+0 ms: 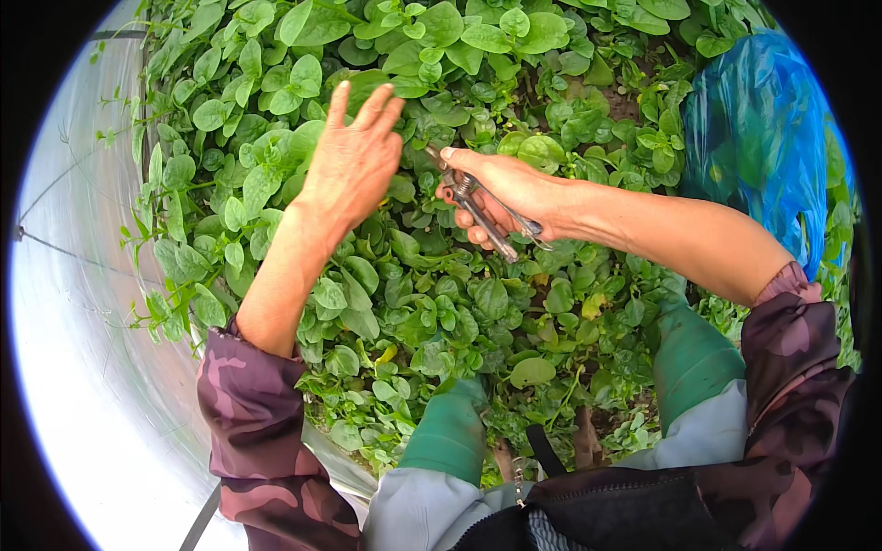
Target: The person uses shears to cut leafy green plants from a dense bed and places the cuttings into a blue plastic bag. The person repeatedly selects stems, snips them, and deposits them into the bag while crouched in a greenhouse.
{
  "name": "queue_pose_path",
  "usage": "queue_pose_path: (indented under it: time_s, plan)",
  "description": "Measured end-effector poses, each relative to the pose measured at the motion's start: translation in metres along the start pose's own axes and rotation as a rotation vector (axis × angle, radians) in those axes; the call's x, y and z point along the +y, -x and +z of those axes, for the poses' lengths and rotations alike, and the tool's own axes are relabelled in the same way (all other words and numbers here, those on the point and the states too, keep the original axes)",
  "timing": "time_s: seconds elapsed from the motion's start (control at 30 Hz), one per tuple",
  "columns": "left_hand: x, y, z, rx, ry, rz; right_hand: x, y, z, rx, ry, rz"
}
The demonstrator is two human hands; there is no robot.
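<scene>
My left hand (360,148) reaches over the leafy green plants (406,268), back of the hand up and fingers spread. Its fingertips are at a broad green leaf (367,88); the palm and thumb are hidden, and nothing shows in its grasp. In my right hand (513,186) is a pair of pruning shears (475,203) with a coil spring between the metal handles. Their blade end points up and left, towards my left hand. Rounded, thick-looking leaves, like those of Malabar spinach, surround both hands.
A blue plastic bag (765,138) with green contents showing through stands at the right. Translucent plastic sheeting (83,289) rises along the left side. My legs, in green boots (448,423), are among the plants below. Brown soil (620,103) shows between leaves.
</scene>
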State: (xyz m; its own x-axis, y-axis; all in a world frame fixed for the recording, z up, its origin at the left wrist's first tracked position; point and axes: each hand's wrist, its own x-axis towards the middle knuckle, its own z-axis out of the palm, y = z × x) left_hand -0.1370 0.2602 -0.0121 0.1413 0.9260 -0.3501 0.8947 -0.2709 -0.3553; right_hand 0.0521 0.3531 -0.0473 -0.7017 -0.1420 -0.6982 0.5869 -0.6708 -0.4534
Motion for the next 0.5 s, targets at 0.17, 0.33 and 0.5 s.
queue_pose_path:
  time_s: [0.17, 0.33, 0.5]
  plan:
    - [-0.022, 0.029, 0.012, -0.008, -0.051, -0.108, -0.011, -0.01, 0.001, -0.04, 0.106, 0.0]
    - [-0.029, 0.048, 0.023, 0.01, -0.026, -0.128, -0.025, -0.046, 0.013, -0.151, 0.13, 0.006]
    - [-0.029, 0.057, 0.033, 0.063, -0.002, -0.111, -0.019, -0.058, 0.022, -0.161, 0.105, 0.108]
